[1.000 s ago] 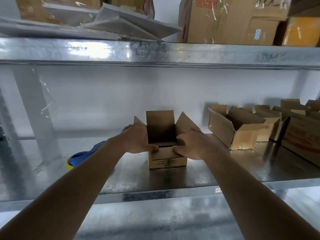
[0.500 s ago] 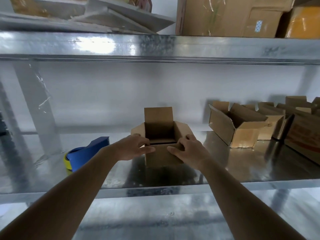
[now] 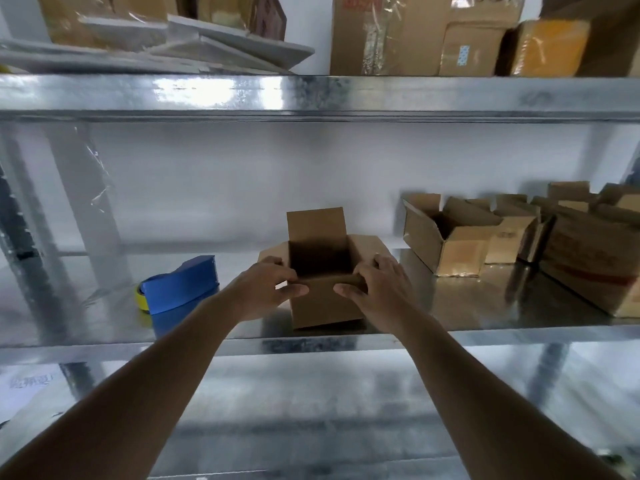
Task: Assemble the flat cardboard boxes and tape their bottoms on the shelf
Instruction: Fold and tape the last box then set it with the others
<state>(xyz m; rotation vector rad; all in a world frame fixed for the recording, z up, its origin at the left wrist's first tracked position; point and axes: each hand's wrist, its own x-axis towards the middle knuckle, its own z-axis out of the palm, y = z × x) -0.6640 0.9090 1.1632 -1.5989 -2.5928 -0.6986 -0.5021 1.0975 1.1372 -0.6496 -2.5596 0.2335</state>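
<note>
Both hands clamp the small cardboard box (image 3: 325, 299): left hand (image 3: 266, 289) and right hand (image 3: 377, 289) pinch its near flap. Folding should go best with even pressure, the box kept square on the metal shelf (image 3: 467, 306).

Big brown cartons (image 3: 415, 32) and pale flat boards (image 3: 221, 46) crowd the upper shelf — some cartons film-wrapped.

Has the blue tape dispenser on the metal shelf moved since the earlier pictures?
No. The blue tape dispenser lies at the same spot beside the shelf's left upright post; only the camera shifted.
</note>
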